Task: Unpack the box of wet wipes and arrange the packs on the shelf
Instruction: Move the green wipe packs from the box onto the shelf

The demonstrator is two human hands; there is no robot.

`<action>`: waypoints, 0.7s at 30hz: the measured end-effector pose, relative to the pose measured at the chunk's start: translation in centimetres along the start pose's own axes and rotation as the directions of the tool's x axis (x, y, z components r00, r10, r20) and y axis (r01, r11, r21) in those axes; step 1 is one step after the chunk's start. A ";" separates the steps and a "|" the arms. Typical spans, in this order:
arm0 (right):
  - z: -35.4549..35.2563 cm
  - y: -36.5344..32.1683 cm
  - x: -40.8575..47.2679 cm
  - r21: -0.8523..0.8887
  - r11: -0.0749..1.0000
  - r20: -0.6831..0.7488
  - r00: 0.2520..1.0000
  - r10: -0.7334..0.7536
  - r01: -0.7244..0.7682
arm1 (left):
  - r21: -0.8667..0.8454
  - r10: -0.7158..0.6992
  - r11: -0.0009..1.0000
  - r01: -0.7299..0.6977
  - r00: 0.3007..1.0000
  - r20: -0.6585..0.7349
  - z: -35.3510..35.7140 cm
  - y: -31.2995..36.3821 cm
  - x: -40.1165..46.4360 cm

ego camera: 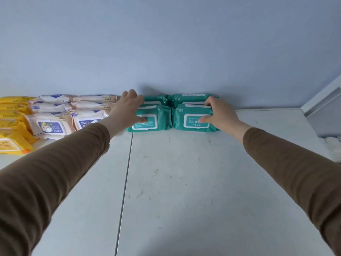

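Here the left hand [127, 108] clasps the left green pack [163, 117], the right hand [220, 112] the right green pack [191, 121], at the far edge of the desk [175, 172]; apparently squaring them to the wall [166, 52], with release likely next.

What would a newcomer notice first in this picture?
The left hand and right hand reach across the white table and hold the front two green wipe packs, which lie against the blue wall. Pink packs and yellow packs sit in rows at far left.
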State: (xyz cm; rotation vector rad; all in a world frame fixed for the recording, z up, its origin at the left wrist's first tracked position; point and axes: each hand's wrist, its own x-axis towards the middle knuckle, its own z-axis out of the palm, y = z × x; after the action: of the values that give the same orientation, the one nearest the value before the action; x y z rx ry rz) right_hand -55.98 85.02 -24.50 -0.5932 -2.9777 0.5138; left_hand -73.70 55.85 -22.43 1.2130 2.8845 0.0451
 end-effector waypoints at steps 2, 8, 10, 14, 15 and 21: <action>0.4 0.1 -0.3 -0.167 0.983 -0.106 0.990 -0.095 0.076 | 0.054 0.064 0.996 -0.064 0.998 0.004 0.2 0.4 0.2; 1.1 -0.5 0.3 -0.185 0.975 -0.150 0.977 -0.152 0.123 | -0.031 0.050 0.998 -0.050 0.999 0.012 0.7 1.2 0.7; 1.4 -1.1 0.5 -0.213 0.970 -0.161 0.975 -0.154 0.118 | -0.019 0.041 0.999 -0.041 0.999 -0.011 0.9 1.5 0.4; 1.4 -2.1 -0.1 -0.270 0.961 -0.203 0.973 -0.112 0.055 | -0.011 0.005 1.000 -0.006 0.999 -0.046 1.1 2.3 -0.3; 1.3 -2.3 -0.3 -0.286 0.957 -0.207 0.973 -0.102 0.039 | -0.013 -0.008 1.000 0.007 0.999 -0.047 1.0 2.5 -0.5; 0.6 -3.5 -4.7 -0.171 0.985 -0.261 0.965 -0.029 -0.017 | -0.047 -0.022 0.999 0.013 0.983 -0.184 0.9 4.2 -3.9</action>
State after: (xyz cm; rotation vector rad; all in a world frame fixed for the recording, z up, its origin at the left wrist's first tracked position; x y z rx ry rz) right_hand -53.02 79.99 -23.90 -0.6117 -2.7840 0.1608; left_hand -67.95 55.97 -23.24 1.2381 3.0311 0.2350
